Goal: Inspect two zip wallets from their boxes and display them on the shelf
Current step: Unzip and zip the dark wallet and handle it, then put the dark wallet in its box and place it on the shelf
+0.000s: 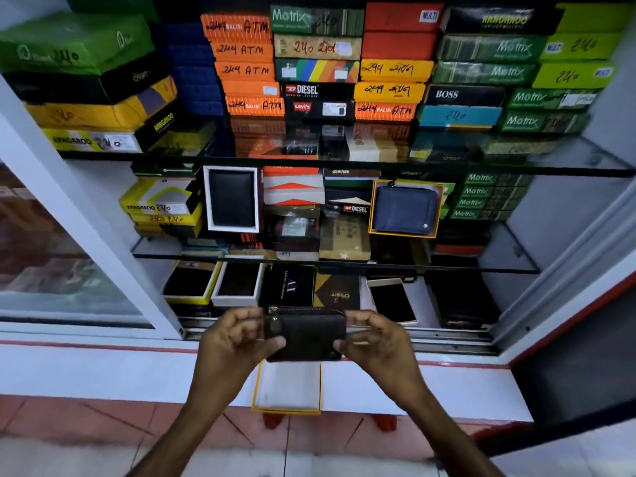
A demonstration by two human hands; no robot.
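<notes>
Both hands hold a black zip wallet (306, 333) flat in front of the cabinet. My left hand (234, 342) grips its left edge near the zip pull, and my right hand (375, 342) grips its right edge. Right below the wallet an empty yellow-rimmed box (288, 389) lies on the white ledge (103, 370). A blue zip wallet (405, 210) stands upright in its yellow-rimmed box on the middle glass shelf (509, 266).
The upper shelf carries tight stacks of coloured wallet boxes (316, 63). A black wallet in a white box (231, 198) stands on the middle shelf at left. Open boxes (213, 284) lie on the bottom shelf. A glass sliding door (51, 235) stands at left.
</notes>
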